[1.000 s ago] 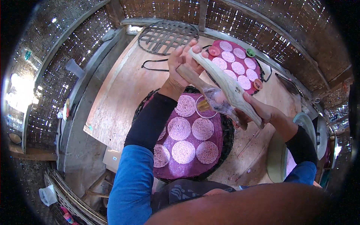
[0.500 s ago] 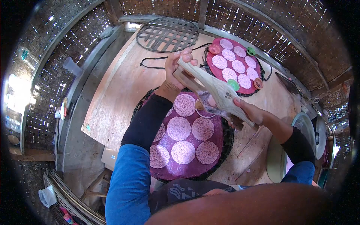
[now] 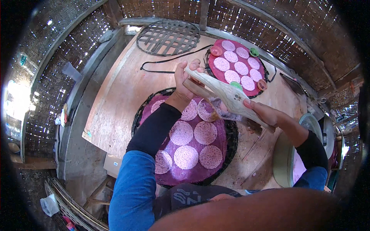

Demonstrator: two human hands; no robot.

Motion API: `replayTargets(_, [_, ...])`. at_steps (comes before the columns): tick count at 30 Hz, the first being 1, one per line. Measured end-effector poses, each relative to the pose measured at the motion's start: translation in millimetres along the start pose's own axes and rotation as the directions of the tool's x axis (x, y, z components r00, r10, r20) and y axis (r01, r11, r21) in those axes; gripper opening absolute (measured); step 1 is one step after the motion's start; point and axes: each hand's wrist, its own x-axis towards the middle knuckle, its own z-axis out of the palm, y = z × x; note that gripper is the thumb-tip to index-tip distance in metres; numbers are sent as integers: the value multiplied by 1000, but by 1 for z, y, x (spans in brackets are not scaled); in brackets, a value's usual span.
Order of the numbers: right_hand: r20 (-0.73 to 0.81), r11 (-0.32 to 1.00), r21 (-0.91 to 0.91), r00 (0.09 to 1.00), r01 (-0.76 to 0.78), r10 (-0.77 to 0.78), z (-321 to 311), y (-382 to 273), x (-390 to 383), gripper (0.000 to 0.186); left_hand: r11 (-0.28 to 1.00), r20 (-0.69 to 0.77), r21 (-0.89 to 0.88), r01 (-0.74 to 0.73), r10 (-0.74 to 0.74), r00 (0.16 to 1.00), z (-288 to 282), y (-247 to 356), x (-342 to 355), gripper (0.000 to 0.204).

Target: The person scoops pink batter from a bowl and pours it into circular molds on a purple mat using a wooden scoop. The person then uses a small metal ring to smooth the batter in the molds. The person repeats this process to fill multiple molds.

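Note:
A pale wooden hand press [image 3: 227, 92] of two long boards is gripped at both ends over the near round tray [image 3: 234, 148]. My left hand [image 3: 185, 79] wraps its far left end, and my right hand [image 3: 264, 111] clasps the right end. Pinkish dough shows blurred between the boards. Below lies purple-pink cloth [image 3: 200, 176] with several lacy pink noodle rounds [image 3: 181, 133]. One round, beside the press, sits inside a thin white ring [image 3: 207, 110]. The press hides part of the tray's far right side.
A second round tray with pink cloth [image 3: 252, 92] bears more rounds and small coloured plastic cups [image 3: 216, 50]. An open-weave lattice [image 3: 169, 37] and a black cord [image 3: 158, 71] lie at the back of the wooden table [image 3: 111, 111]. A large greenish tub [image 3: 282, 163] stands right.
Both hands have moved the press rightward relative to the tray, uncovering more of the ringed round. The view has shifted slightly.

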Motion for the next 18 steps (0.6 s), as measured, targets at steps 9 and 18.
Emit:
replayTargets(9, [-185,984,-157,976,87,-116,-4,-4,8,73,997,62,-56,-45,49,997,-11,12,20,19])
replayTargets(18, [-195,964,-225,963,139,-184,14,-18,25,73,997,90,35,-73,69,993,0,39,9,18])
